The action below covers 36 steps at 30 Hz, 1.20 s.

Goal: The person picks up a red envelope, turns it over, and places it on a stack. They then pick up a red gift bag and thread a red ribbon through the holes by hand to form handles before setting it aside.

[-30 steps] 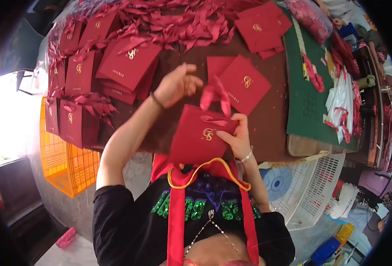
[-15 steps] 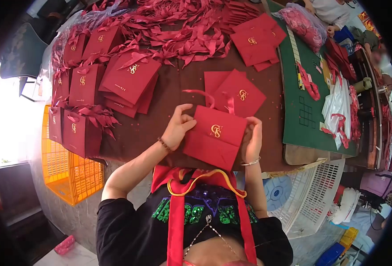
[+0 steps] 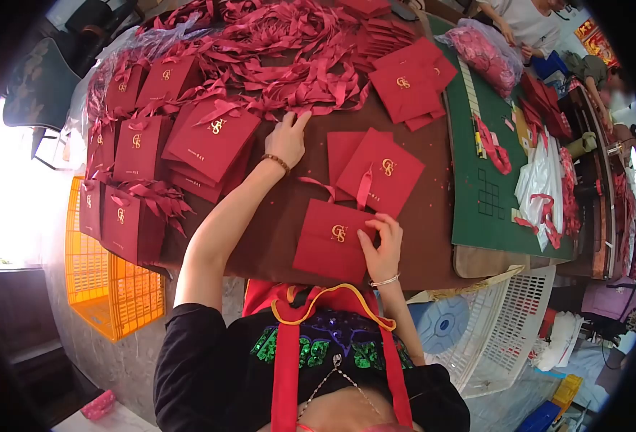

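A red bag (image 3: 329,248) with a gold logo lies flat near the table's front edge, a ribbon at its top. My right hand (image 3: 381,248) rests on its right side, fingers apart. Farther forward, my left hand (image 3: 287,140) reaches to the edge of the heap of red ribbons (image 3: 289,68); its fingertips are at the ribbons, and whether they pinch one is hard to see. Just beyond the front bag are more flat red bags (image 3: 393,176).
Standing and stacked red bags (image 3: 214,140) fill the table's left. A green mat (image 3: 487,194) with a ruler and ribbons lies right. Another person (image 3: 527,25) is at the back right. Orange (image 3: 109,281) and white (image 3: 501,324) crates stand below the table.
My left hand has let go of the bag and moved forward to the ribbons. The bag now lies flat on the table, and my right hand has shifted onto it.
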Motion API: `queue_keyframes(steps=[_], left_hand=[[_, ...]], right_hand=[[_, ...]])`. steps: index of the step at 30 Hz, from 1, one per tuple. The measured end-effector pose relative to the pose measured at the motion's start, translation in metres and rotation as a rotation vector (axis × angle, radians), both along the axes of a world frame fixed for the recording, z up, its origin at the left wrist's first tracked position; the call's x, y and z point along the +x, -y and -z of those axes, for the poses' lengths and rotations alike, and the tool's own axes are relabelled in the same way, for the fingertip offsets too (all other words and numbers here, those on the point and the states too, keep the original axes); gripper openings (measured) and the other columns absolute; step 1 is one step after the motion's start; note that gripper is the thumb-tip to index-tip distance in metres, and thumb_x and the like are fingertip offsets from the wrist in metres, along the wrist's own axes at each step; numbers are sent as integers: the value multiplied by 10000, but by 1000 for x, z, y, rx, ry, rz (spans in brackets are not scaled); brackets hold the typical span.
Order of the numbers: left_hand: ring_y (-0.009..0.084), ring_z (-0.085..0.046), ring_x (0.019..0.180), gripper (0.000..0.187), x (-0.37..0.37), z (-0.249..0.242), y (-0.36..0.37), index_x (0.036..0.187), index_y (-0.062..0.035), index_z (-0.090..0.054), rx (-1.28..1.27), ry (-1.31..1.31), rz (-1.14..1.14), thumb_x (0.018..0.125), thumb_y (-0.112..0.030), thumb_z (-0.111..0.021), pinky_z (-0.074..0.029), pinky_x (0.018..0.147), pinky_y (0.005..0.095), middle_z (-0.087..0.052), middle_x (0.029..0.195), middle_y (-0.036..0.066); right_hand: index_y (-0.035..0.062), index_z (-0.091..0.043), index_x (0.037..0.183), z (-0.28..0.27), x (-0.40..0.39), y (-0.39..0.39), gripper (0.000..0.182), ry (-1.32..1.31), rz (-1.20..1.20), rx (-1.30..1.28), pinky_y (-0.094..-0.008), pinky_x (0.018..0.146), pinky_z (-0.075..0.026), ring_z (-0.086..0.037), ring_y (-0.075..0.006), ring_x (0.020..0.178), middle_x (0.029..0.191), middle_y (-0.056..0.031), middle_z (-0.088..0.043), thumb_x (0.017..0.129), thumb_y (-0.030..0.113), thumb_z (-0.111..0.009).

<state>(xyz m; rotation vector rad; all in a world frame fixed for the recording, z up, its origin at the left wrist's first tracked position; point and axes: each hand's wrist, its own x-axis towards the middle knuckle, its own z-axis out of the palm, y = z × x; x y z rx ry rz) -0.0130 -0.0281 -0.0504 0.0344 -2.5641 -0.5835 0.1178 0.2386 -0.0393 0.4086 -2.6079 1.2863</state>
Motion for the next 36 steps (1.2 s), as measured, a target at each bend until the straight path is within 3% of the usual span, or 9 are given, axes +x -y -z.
queue_keyframes(steps=[2,7,9,14,16,20,29,33,36], left_hand=[[310,-587,884,228,-20,11,7,1008,-116,-592,-133,252,-12,785,-107,-545,-492,714,447,-537,1038,116],[293,-610,764,180,-18,15,12,918,-135,-634,-248,56,32,781,-99,-524,-498,653,425,-604,810,88],[264,-600,663,214,1,8,9,953,-109,-630,337,205,146,781,-67,-510,-476,599,370,-599,766,113],[154,-558,602,164,79,-64,13,927,-22,-617,904,468,310,809,-17,-504,-439,547,301,-601,711,62],[141,-530,595,119,104,-83,19,928,5,-604,1418,559,418,829,1,-538,-419,562,286,-582,706,47],[135,-508,611,125,136,-98,27,957,2,-591,1761,291,715,840,-40,-591,-384,589,280,-564,732,60],[188,-522,797,157,143,-144,26,1001,6,-608,1633,-366,975,891,-52,-511,-418,722,294,-580,1035,134],[171,-587,881,241,141,-143,17,1117,14,-553,1361,-119,613,935,-47,-408,-456,804,284,-610,915,93],[68,-473,581,278,136,-126,3,1187,4,-499,1211,256,305,940,-117,-454,-393,533,190,-494,651,8]], right_hand=[[52,-606,906,-2,2,1,183,-49,-7,-15,-363,852,-401,-506,-283,978,1010,-92,-582,741,87,-678],[40,-606,874,-14,0,4,137,-94,-82,-75,-350,786,-436,-550,-275,880,925,-93,-609,748,51,-660],[34,-604,866,-17,-2,8,124,-79,-115,-102,-347,759,-450,-561,-274,856,902,-94,-614,752,40,-652],[16,-608,880,-22,-14,23,130,-69,-350,-73,-342,744,-476,-583,-269,869,916,-110,-611,758,29,-650],[19,-608,892,-24,-18,33,147,-100,-376,-50,-343,751,-477,-579,-274,881,938,-109,-607,753,30,-653],[38,-610,939,-20,-24,46,198,-208,-417,31,-358,795,-465,-561,-285,939,1018,-104,-589,746,45,-656],[51,-570,1094,-8,-20,41,378,-211,-389,351,-416,900,-397,-486,-312,1062,1161,-123,-514,757,191,-667],[54,-556,1119,-8,-19,42,419,-206,-348,388,-419,898,-387,-481,-310,1060,1164,-123,-510,751,214,-674],[55,-551,1127,-14,-16,39,435,-168,-383,399,-418,869,-389,-488,-310,1022,1129,-116,-522,747,227,-677]])
